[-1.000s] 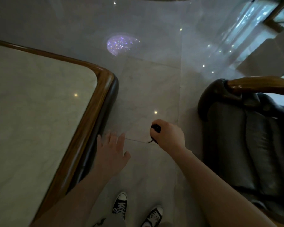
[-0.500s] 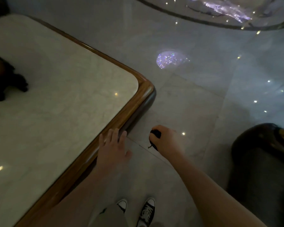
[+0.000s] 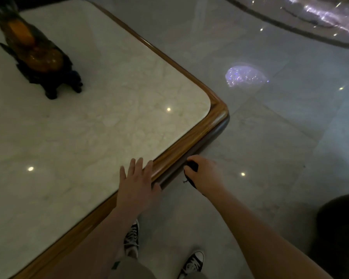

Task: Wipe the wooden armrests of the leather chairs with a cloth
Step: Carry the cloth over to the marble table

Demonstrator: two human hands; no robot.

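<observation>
My right hand [image 3: 205,174] is closed around a small dark cloth [image 3: 192,166], of which only a bit shows between the fingers, and hovers over the floor just right of the table edge. My left hand [image 3: 137,184] is open with fingers spread, hovering over or resting on the wood-rimmed edge of the marble table [image 3: 181,152]. A dark leather chair [image 3: 339,228] shows only as a rounded dark corner at the lower right; its wooden armrest is out of view.
A dark and amber carved ornament [image 3: 38,55] stands on the table at the upper left. Glossy marble floor [image 3: 270,127] spreads to the right, with light reflections. My two sneakers [image 3: 132,238] stand beside the table edge.
The view has swung left: the table fills more of the frame, the ornament has come into sight, and the chair with its armrest has slid almost out. My left hand now lies over the table edge.
</observation>
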